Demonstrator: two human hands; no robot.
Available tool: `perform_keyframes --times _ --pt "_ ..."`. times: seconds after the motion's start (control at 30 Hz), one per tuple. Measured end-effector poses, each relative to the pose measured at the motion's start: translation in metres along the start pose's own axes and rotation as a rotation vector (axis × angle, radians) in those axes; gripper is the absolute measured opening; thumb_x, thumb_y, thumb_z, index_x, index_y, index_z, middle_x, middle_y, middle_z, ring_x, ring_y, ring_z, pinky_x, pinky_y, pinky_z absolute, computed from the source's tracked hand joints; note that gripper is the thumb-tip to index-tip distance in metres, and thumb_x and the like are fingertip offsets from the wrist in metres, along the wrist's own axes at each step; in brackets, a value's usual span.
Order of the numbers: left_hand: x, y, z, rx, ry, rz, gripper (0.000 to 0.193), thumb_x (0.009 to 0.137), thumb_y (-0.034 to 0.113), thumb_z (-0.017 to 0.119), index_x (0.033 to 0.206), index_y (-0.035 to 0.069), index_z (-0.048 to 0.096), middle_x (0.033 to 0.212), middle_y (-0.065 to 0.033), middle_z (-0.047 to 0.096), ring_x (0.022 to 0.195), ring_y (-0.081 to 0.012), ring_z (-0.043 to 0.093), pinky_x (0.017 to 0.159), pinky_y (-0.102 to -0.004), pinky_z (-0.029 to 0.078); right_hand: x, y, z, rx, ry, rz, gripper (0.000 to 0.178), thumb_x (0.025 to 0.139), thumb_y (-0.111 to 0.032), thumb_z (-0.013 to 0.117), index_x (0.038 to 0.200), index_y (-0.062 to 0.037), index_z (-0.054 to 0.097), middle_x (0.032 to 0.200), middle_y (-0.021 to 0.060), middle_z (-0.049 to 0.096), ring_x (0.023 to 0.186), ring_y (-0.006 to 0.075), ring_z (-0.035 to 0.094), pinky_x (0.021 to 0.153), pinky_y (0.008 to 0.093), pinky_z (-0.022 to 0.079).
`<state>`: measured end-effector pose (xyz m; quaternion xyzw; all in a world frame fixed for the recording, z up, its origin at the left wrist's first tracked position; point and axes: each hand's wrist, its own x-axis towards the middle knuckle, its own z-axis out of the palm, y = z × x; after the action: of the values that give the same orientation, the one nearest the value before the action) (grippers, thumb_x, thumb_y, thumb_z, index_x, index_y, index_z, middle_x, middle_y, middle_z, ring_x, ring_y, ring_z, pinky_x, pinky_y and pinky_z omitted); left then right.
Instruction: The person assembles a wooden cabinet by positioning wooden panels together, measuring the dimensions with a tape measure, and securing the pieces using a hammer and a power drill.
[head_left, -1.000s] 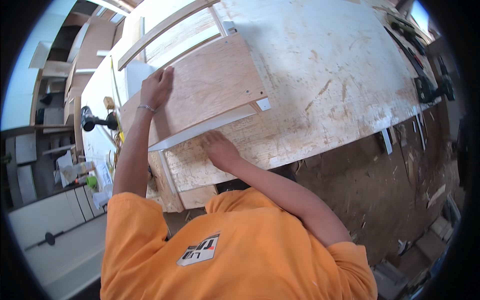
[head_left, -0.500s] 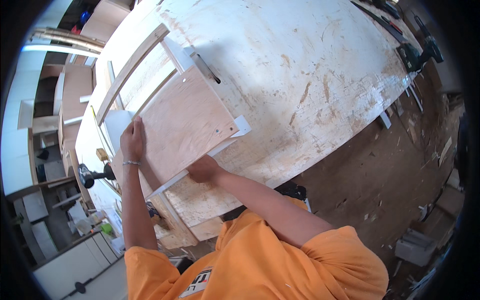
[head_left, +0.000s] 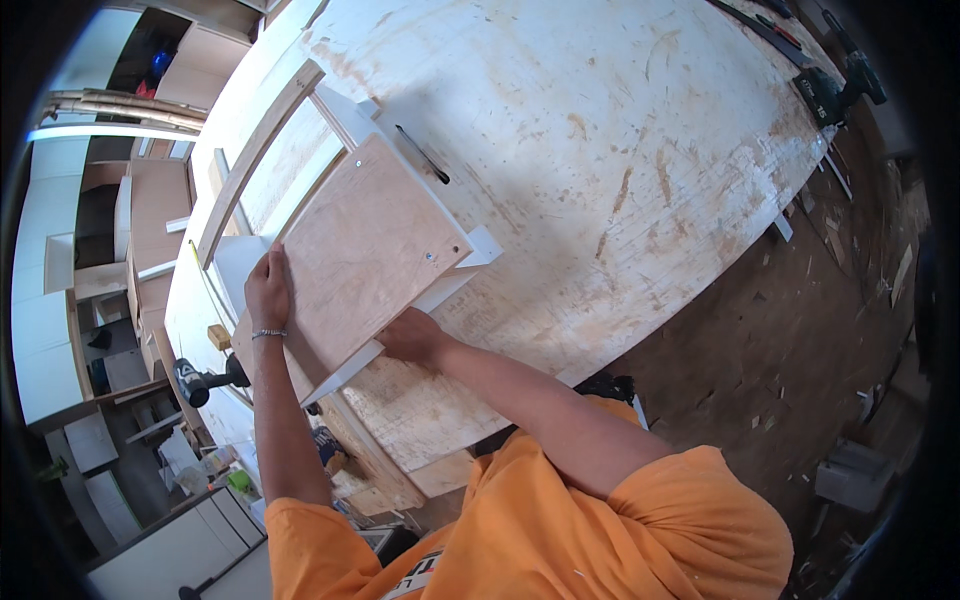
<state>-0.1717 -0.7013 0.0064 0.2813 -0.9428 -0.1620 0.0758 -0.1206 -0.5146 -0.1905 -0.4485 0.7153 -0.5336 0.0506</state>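
A wooden frame assembly lies tilted on the white worktop (head_left: 560, 190), with a flat plywood panel (head_left: 365, 240) facing up. Screw heads show near the panel's right corner and its far corner. Long wooden rails (head_left: 258, 150) reach from its far side, and white boards (head_left: 478, 250) show beneath. My left hand (head_left: 267, 292) is closed on the panel's left edge, a bracelet at the wrist. At the near edge, my right hand (head_left: 412, 338) grips from below, its fingertips hidden under the panel. A slim dark tool (head_left: 424, 155) lies just beyond the panel.
One cordless drill (head_left: 207, 380) is left of my left forearm; another (head_left: 840, 95) is at the worktop's far right. Cabinet carcasses (head_left: 100, 250) stand along the left. Scraps litter the brown floor (head_left: 720, 380) at right.
The frame assembly has shifted slightly left on the worktop with both hands on it, so more of the slim dark tool shows. The whole view has also moved a little.
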Motion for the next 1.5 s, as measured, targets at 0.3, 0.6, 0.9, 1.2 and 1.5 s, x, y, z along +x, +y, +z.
perform_keyframes --times 0.3,0.6,0.9,1.2,1.5 --pt "0.038 -0.01 0.001 -0.003 0.031 0.021 0.067 0.101 0.059 0.048 0.097 -0.004 0.071 0.077 -0.0213 0.066 0.074 -0.0283 0.061 0.074 -0.041 0.048 0.034 0.007 -0.01 -0.168 -0.073 -0.045 0.04 0.076 -0.023 0.068 0.11 -0.0044 0.072 0.126 0.0104 0.066 0.131 0.0274 0.052 0.119 0.0433 0.032" --pt "0.067 -0.012 -0.003 0.056 -0.028 -0.032 0.067 0.1 0.061 0.048 0.101 -0.001 0.073 0.081 -0.0218 0.069 0.078 -0.0307 0.064 0.077 -0.0405 0.049 0.059 0.023 0.0 -0.142 0.091 -0.126 0.037 0.077 -0.025 0.067 0.108 -0.0048 0.071 0.121 0.0126 0.066 0.127 0.0288 0.053 0.115 0.0475 0.034" --pt "0.092 -0.017 -0.003 0.037 -0.019 -0.063 0.068 0.098 0.062 0.049 0.104 -0.001 0.074 0.086 -0.022 0.071 0.082 -0.031 0.066 0.081 -0.0401 0.049 0.082 0.031 0.003 -0.189 0.003 -0.058 0.039 0.077 -0.025 0.068 0.112 -0.0078 0.071 0.125 0.0156 0.063 0.129 0.0311 0.052 0.115 0.0517 0.033" --pt "0.107 -0.027 -0.002 0.03 -0.035 -0.075 0.071 0.097 0.064 0.05 0.109 -0.001 0.074 0.09 -0.0217 0.072 0.087 -0.0304 0.067 0.084 -0.0401 0.05 0.094 0.033 -0.003 -0.18 -0.121 -0.026 0.043 0.078 -0.031 0.07 0.114 -0.0083 0.072 0.128 0.0141 0.063 0.133 0.0306 0.049 0.116 0.0522 0.032" --pt "0.115 -0.031 -0.001 0.02 -0.003 -0.051 0.071 0.097 0.065 0.05 0.111 0.0 0.074 0.095 -0.0232 0.073 0.094 -0.0328 0.069 0.088 -0.0402 0.05 0.103 0.039 0.005 -0.166 -0.036 -0.056 0.043 0.083 -0.035 0.067 0.117 -0.0102 0.072 0.13 0.0144 0.062 0.131 0.033 0.051 0.115 0.0491 0.032"
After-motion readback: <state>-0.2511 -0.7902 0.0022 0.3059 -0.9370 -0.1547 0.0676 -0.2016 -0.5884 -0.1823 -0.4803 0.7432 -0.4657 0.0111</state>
